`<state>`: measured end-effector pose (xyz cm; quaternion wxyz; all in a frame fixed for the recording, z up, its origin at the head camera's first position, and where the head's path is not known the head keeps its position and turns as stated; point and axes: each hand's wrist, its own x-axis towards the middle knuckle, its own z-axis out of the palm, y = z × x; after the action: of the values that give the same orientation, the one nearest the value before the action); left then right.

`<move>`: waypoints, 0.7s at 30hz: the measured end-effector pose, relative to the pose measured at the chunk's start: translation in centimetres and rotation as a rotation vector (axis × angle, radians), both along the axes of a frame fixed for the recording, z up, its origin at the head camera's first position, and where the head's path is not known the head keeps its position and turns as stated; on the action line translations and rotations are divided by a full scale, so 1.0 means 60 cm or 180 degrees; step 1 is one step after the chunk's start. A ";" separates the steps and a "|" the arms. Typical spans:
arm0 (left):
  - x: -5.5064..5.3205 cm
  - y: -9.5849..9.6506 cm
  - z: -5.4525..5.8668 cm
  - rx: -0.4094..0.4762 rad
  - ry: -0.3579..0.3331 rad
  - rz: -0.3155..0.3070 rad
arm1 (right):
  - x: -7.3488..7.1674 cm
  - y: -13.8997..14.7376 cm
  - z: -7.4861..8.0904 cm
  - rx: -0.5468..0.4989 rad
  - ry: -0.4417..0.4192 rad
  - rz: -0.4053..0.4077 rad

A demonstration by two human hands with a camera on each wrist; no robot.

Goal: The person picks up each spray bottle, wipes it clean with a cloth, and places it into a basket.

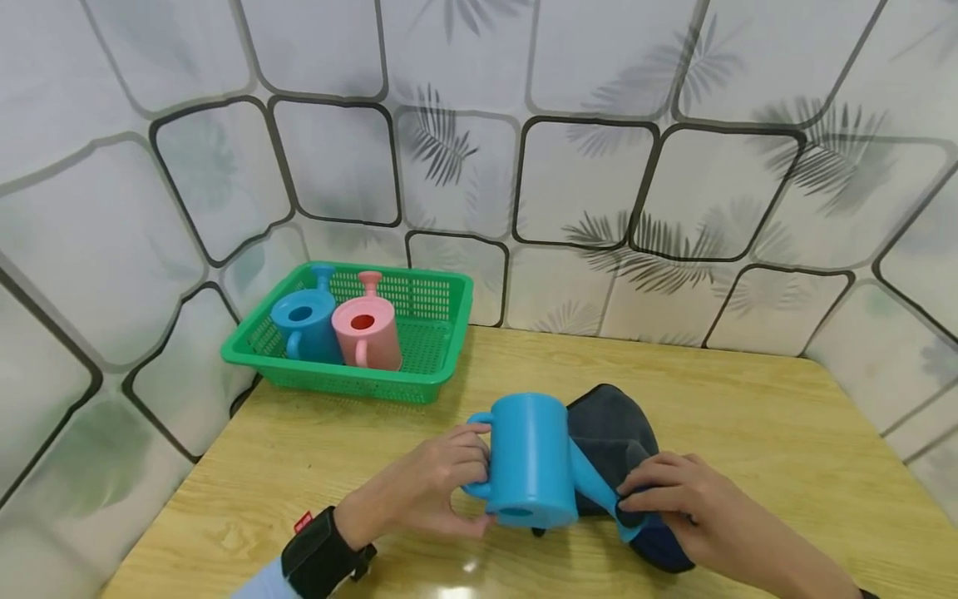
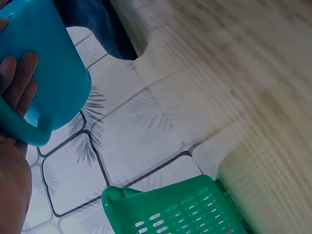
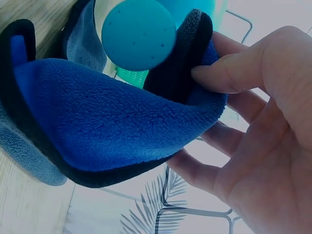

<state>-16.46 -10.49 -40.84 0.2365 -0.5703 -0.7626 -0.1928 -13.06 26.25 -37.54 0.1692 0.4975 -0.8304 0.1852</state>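
My left hand (image 1: 430, 487) holds a blue watering can (image 1: 530, 457) by its handle, tilted with its spout pointing down to the right. In the left wrist view, fingers pass between the handle and the body of the can (image 2: 61, 73). My right hand (image 1: 692, 507) pinches a cloth (image 1: 609, 424), grey on one side and blue on the other, near the end of the spout. The right wrist view shows the thumb on the fuzzy blue side of the cloth (image 3: 112, 117), beside the perforated sprinkler head (image 3: 139, 34). Part of the cloth lies on the table behind the spout.
A green plastic basket (image 1: 329, 380) stands at the table's back left. Inside it are another blue watering can (image 1: 318, 337) and a pink watering can (image 1: 377, 337), side by side in its left part. A patterned curtain-like sheet (image 1: 464, 183) borders the wooden table (image 1: 756, 433).
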 end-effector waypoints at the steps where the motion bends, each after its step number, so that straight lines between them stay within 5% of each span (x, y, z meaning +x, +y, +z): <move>1: -0.001 0.000 0.001 0.0004 0.0010 0.0009 | 0.001 0.000 0.001 -0.0019 0.0005 -0.0008; 21: 0.009 0.019 -0.002 -0.0051 0.0076 -0.0296 | 0.008 -0.019 -0.001 0.0013 0.0044 0.0091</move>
<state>-15.92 -9.37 -40.98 0.2318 -0.6093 -0.7339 -0.1907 -12.60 25.13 -37.62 0.1713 0.5109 -0.8224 0.1824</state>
